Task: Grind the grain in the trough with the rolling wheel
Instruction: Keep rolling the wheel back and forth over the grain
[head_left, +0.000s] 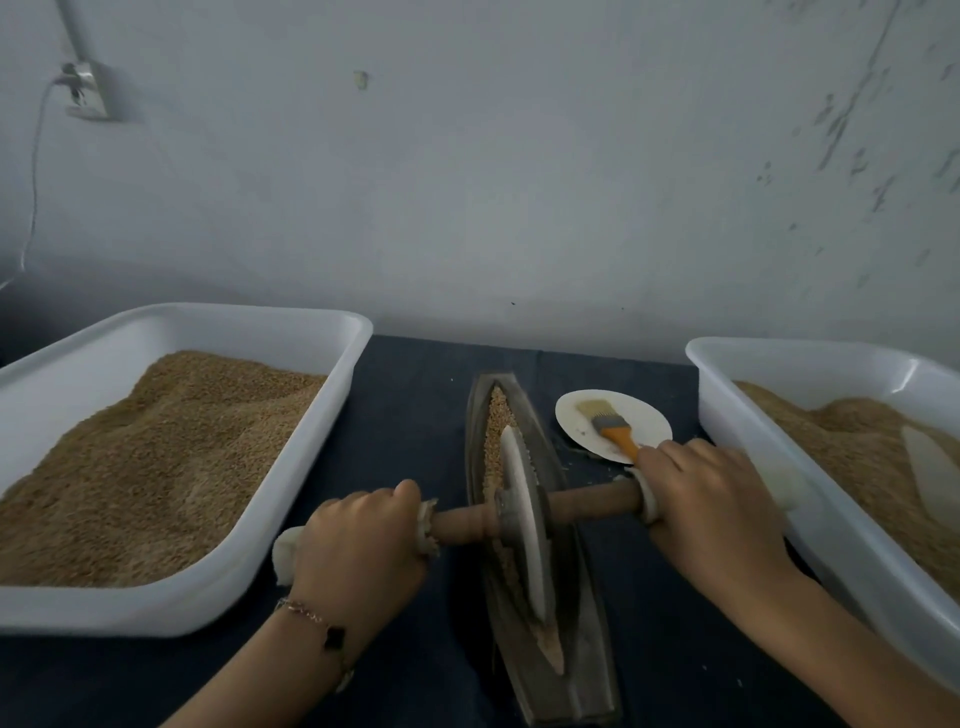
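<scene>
**Wheel sits mid-trough, both hands on the axle**

And here's the rolling wheel (524, 525), standing on edge in the long dark boat-shaped trough (540, 519) at the centre of the counter (415, 415), which is draped in dark blue cloth. Grain (498, 415) fills the trough's groove beyond the wheel, and a paler, finer trace shows at the near tip. A wooden axle (535, 512) runs through the wheel's hub, out to both sides. The left hand (363, 535) is wrapped around the left end, fingers curled over a pale padded grip; a bracelet (322, 629) hangs on that wrist. The right hand (711, 499) clasps the right end the same way, just beside the right tub.

Out wide now: a big white tub (291, 566) on the left, heaped with brown grain, and another white tub (737, 415) on the right holding a paler brown heap. Between trough and right tub, a small white plate (649, 421) carries a brush (608, 423) with an orange handle. A pale wall (519, 182) stands behind, with a socket (85, 91) at upper left.
</scene>
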